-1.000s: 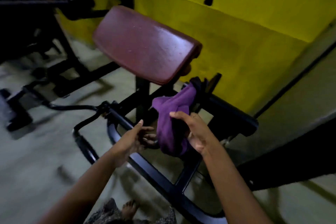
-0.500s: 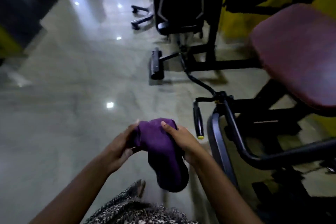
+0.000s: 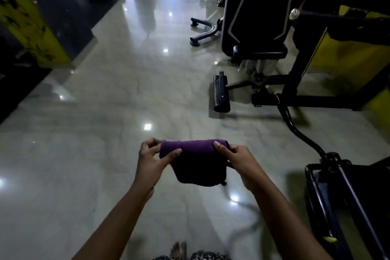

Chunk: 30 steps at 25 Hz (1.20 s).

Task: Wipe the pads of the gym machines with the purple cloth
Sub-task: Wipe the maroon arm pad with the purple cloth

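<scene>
Purple folded cloth [image 3: 195,155], judged soft, light and limp, is pinched at both ends by the left hand [image 3: 150,161] and right hand [image 3: 239,159].

The purple cloth [image 3: 193,158] looks soft and matt (terry-like), the floor [image 3: 109,112] is glossy polished stone, and the machine frame [image 3: 295,99] is black painted metal.

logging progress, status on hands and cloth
Left hand, right hand each pinch an end of the purple cloth, above the floor. Black machine off right, untouched.
</scene>
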### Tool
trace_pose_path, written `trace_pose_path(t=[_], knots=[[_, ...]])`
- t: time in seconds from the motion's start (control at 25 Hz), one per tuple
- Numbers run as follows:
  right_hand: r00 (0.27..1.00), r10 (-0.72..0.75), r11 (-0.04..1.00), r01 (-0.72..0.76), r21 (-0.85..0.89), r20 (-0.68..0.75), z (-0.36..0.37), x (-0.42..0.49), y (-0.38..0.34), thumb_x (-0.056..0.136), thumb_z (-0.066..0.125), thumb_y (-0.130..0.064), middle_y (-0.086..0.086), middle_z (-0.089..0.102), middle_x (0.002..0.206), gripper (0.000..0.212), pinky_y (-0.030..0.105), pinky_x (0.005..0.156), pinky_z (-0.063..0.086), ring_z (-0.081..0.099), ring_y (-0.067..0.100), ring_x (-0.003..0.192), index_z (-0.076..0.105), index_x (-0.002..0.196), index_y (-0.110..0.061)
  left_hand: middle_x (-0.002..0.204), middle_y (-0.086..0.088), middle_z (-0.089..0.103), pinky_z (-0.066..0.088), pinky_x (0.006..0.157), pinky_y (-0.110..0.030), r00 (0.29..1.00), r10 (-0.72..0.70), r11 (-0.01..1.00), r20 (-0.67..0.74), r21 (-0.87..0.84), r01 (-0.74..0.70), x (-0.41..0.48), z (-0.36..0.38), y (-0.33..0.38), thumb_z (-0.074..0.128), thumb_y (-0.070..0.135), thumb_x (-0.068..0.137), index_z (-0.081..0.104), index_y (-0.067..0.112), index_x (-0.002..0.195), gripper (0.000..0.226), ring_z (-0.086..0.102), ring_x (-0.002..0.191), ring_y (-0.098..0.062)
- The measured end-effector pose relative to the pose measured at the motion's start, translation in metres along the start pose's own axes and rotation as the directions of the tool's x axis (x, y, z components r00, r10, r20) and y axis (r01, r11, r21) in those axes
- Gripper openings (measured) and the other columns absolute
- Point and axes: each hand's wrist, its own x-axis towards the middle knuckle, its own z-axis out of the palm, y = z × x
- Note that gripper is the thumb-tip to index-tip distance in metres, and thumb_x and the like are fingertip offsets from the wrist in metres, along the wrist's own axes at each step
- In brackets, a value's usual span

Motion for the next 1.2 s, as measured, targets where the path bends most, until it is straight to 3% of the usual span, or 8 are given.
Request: trace_pose_path(t=[0.12,0.24,0.32,0.44,0.56,0.72,0.96,1.2], knots=[[0.998,-0.052,0.997,0.054,0.055,-0.039,-0.001,0.041,-0.051,0.090,0.056,-0.032,0.009,0.071,0.096,0.034,0.021,0.072,0.053,0.067,0.015,0.087,0.066,0.105,-0.003,0.129,0.009,0.051,0.041,0.085,-0.003,0.908,0.366,0.920,0.202,0.068,-0.386,0.063,-0.006,0.038,0.075,0.027,0.067,0.063,0.019,0.106,0.042,0.050,0.115,0.006],[0.994,-0.067,0.984,0.080,0.162,-0.087,-0.021,0.086,-0.098,0.091,0.054,-0.033,0.006,0.070,0.096,0.036,0.027,0.073,0.052,0.065,0.016,0.089,0.063,0.108,-0.003,0.099,0.012,0.061,0.047,0.067,-0.003,0.839,0.423,0.852,0.342,0.166,-0.497,0.126,0.025,0.072,0.081,0.035,0.064,0.050,0.013,0.127,0.073,0.063,0.089,-0.001],[0.985,-0.047,0.972,0.084,0.221,-0.167,-0.041,0.125,-0.115,0.091,0.055,-0.034,0.004,0.067,0.095,0.037,0.027,0.070,0.049,0.062,0.016,0.087,0.061,0.111,-0.004,0.091,0.015,0.055,0.044,0.061,-0.004,0.856,0.393,0.863,0.337,0.186,-0.469,0.166,0.063,0.086,0.070,0.029,0.079,0.042,0.016,0.132,0.062,0.059,0.082,-0.005],[0.949,-0.025,0.974,0.094,0.208,-0.313,-0.069,0.181,-0.117,0.092,0.054,-0.030,0.005,0.063,0.114,0.039,0.023,0.073,0.047,0.059,0.016,0.098,0.052,0.126,-0.010,0.118,0.007,0.055,0.047,0.075,-0.013,0.883,0.288,0.952,0.371,-0.012,-0.305,0.226,0.119,0.099,0.056,0.029,0.091,0.033,0.021,0.140,0.054,0.058,0.105,-0.015],[0.827,-0.199,0.979,0.188,-0.076,-0.526,-0.089,0.207,-0.117,0.090,0.058,-0.031,-0.007,0.050,0.128,0.042,0.015,0.074,0.041,0.050,0.006,0.111,0.045,0.130,-0.029,0.137,-0.003,0.047,0.052,0.086,-0.035,0.885,0.137,0.971,0.446,-0.237,-0.031,0.279,0.169,0.121,0.054,0.024,0.092,0.029,0.028,0.142,0.056,0.056,0.112,-0.022],[0.744,-0.460,0.882,0.323,-0.342,-0.484,-0.105,0.245,-0.136,0.077,0.065,-0.053,-0.020,0.023,0.136,0.071,-0.010,0.074,0.030,0.027,-0.008,0.120,0.031,0.139,-0.042,0.124,-0.001,0.061,0.058,0.078,-0.034,0.700,0.124,0.919,0.703,-0.348,0.186,0.320,0.239,0.168,0.057,0.032,0.085,0.047,0.031,0.129,0.045,0.064,0.107,-0.020],[0.381,-0.419,0.891,0.349,-0.291,-0.824,-0.196,0.294,-0.142,0.083,0.067,-0.027,-0.011,0.042,0.133,0.060,0.006,0.091,0.035,0.043,-0.007,0.115,0.030,0.124,-0.052,0.112,0.010,0.067,0.050,0.091,-0.029,0.294,0.124,0.991,0.948,-0.134,0.014,0.356,0.352,0.222,0.059,0.034,0.085,0.056,0.038,0.108,0.024,0.062,0.107,-0.009],[-0.134,-0.264,0.950,0.133,-0.282,-0.955,-0.326,0.292,-0.138,0.078,0.064,-0.027,-0.003,0.052,0.123,0.054,0.008,0.094,0.030,0.048,0.006,0.111,0.049,0.130,-0.024,0.104,0.003,0.066,0.048,0.086,-0.030,0.174,0.117,0.973,0.978,-0.078,-0.217,0.408,0.504,0.238,0.049,0.028,0.095,0.061,0.022,0.116,0.025,0.062,0.093,-0.014]])
